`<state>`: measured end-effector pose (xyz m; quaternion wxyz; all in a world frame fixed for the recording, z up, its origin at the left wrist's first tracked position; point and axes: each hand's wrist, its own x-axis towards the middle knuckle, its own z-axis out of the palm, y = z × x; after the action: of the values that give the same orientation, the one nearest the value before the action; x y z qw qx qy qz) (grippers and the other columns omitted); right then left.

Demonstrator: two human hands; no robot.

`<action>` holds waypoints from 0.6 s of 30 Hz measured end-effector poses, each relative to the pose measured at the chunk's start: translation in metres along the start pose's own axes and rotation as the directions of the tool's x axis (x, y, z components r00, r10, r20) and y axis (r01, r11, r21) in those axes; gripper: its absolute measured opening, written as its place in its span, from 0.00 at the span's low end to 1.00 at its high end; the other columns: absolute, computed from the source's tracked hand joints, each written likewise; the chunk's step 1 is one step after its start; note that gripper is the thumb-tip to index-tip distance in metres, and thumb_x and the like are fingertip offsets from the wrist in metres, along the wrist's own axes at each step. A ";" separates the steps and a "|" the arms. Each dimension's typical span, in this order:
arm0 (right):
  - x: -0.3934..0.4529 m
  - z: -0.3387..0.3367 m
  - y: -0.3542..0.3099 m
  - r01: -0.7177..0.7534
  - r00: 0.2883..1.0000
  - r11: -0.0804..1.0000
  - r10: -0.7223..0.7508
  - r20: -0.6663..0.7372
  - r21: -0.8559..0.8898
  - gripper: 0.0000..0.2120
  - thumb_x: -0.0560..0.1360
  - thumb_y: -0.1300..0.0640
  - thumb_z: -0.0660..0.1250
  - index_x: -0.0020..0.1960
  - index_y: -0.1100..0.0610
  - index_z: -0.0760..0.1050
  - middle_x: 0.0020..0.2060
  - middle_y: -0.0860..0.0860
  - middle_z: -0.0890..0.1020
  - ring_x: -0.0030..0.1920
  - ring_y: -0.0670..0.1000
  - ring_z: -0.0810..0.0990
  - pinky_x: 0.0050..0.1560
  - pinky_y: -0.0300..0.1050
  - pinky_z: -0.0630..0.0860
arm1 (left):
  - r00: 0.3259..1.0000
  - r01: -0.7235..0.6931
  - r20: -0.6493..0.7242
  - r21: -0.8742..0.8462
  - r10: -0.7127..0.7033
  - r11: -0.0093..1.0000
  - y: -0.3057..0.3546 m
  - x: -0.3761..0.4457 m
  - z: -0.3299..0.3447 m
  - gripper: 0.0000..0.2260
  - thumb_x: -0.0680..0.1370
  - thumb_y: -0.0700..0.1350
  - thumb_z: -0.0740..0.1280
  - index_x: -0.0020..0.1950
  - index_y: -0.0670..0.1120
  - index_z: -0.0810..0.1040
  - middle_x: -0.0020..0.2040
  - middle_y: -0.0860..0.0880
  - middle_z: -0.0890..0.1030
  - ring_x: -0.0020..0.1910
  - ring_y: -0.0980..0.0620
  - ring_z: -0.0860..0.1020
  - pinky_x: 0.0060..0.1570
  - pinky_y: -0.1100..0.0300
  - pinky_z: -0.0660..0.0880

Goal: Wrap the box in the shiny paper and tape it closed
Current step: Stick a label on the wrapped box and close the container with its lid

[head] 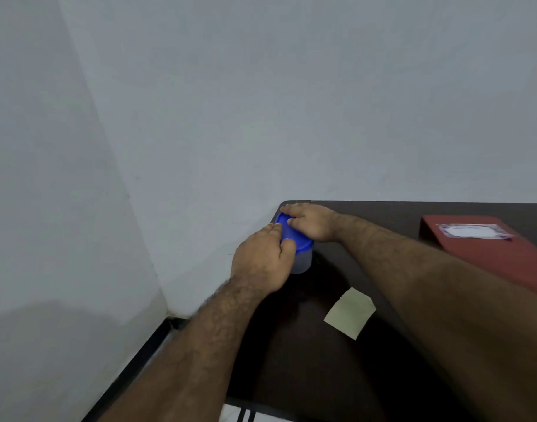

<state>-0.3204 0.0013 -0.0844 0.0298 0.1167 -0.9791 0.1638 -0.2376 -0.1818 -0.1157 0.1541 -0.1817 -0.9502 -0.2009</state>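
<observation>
Near edge: two bare forearms reaching in. Blue-lidded box (pixel 300 252) at far left corner of dark table (pixel 322 376). Left hand (pixel 261 263) gripping lid's near-left side; right hand (pixel 311 222) curled over far side. Pale paper scrap (pixel 350 312) nearer, right. Red folder (pixel 489 254) far right.

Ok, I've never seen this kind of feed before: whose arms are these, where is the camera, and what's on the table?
No machine here: a person wears one wide-angle camera on the head, looking forward and down at bare arms. Both hands sit on a container with a blue lid at the far corner of a dark table. The left hand grips the lid's near side, the right hand its far side. Nearby lie a pale yellow-green slip of paper and a red box with a white label. No shiny paper or tape shows.
</observation>
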 end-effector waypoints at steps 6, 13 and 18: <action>0.005 0.002 0.001 -0.058 0.998 0.992 0.056 0.022 0.111 0.24 0.85 0.52 0.57 0.81 0.46 0.67 0.79 0.49 0.69 0.77 0.53 0.69 0.73 0.46 0.65 | 0.998 0.053 0.014 0.016 -0.053 0.998 0.006 0.000 -0.002 0.23 0.86 0.53 0.53 0.78 0.46 0.73 0.73 0.47 0.79 0.67 0.46 0.78 0.69 0.47 0.73; -0.005 -0.006 -0.009 -0.102 0.993 0.990 0.096 0.066 0.101 0.25 0.86 0.52 0.56 0.83 0.46 0.65 0.80 0.51 0.68 0.77 0.55 0.68 0.75 0.49 0.64 | 0.985 0.142 0.114 -0.130 -0.127 0.981 0.008 -0.009 -0.007 0.28 0.86 0.56 0.50 0.86 0.52 0.60 0.81 0.46 0.69 0.78 0.45 0.68 0.78 0.40 0.65; -0.001 -0.007 -0.008 -0.098 0.990 0.994 0.103 0.100 -0.051 0.27 0.85 0.47 0.53 0.84 0.42 0.59 0.83 0.45 0.62 0.82 0.54 0.62 0.81 0.57 0.59 | 0.993 0.058 0.106 -0.009 -0.057 0.998 0.007 -0.002 -0.012 0.30 0.85 0.56 0.49 0.87 0.48 0.58 0.88 0.48 0.53 0.85 0.47 0.55 0.81 0.39 0.59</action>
<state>-0.3174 -0.0034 -0.0757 -0.0261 0.0747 -0.9875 0.1365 -0.2302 -0.1822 -0.1034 0.0964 -0.1655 -0.9606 -0.2011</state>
